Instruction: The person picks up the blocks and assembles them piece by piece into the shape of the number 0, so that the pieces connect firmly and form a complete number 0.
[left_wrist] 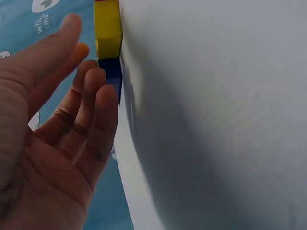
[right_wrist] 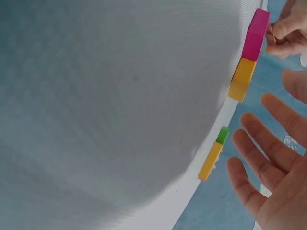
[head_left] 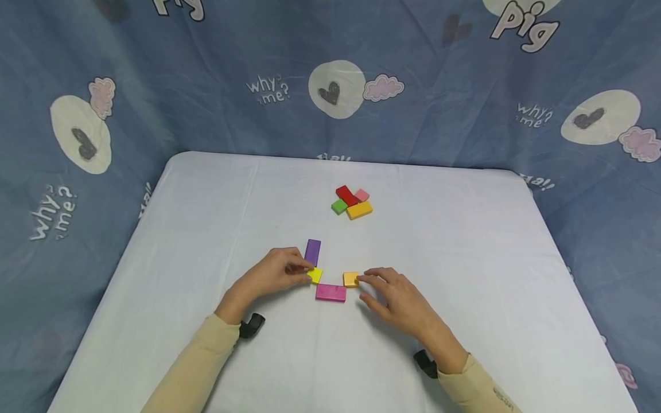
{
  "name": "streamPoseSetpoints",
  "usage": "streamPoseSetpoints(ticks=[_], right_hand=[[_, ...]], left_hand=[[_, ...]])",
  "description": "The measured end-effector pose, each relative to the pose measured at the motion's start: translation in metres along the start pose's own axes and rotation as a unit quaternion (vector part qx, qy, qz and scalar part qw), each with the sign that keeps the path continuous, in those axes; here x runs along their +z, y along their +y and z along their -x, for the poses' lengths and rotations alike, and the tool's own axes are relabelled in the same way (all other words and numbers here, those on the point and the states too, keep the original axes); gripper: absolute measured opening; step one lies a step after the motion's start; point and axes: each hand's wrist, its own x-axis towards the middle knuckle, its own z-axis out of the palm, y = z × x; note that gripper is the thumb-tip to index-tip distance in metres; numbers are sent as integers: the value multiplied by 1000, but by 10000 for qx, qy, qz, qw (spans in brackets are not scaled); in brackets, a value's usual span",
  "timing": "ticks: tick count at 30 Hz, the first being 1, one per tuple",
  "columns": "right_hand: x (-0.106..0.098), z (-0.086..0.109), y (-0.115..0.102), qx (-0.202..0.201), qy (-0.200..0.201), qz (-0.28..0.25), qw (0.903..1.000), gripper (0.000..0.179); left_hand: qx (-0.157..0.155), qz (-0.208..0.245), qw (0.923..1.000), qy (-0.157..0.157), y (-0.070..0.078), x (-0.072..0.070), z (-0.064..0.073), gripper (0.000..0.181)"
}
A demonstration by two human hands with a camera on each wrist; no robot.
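Note:
My left hand (head_left: 276, 272) is at the left side of a small yellow block (head_left: 315, 276), its fingertips close to the block or touching it. Thumb and fingers stand apart in the left wrist view, with the yellow block (left_wrist: 108, 31) beyond them. Behind it a purple block (head_left: 312, 252) lies lengthwise, partly covered by the fingers. A pink rectangular block (head_left: 331, 293) lies in front, meeting the yellow one near a corner. On the right, a small orange block (head_left: 350, 279) adjoins the pink block. My right hand (head_left: 400, 301) has spread fingers, one fingertip at the orange block's edge.
Farther back on the white table (head_left: 439, 229) lies a group of blocks: a red one (head_left: 346, 196), a light pink one (head_left: 362, 195), a green one (head_left: 339, 206) and a yellow-orange one (head_left: 360, 210). A blue patterned cloth (head_left: 217, 103) hangs behind the table.

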Motion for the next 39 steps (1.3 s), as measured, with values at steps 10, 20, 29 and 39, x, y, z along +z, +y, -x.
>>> streamPoseSetpoints(ticks=[10,20,29,39], right_hand=[[-1,-1,1,-101,67,3,9999,37],[-1,0,0,34,-26,-6,10000,38],[-1,0,1,21,-20,-38,10000,39],[-1,0,-1,43,-31,-34,10000,39]], left_hand=[[-88,-242,9997,-38,4,1,1,26],[-110,-356,9993,-94,1,1,3,26],[-226,-271,9993,-102,0,1,3,25],[-283,-338,9990,-102,4,1,4,26]])
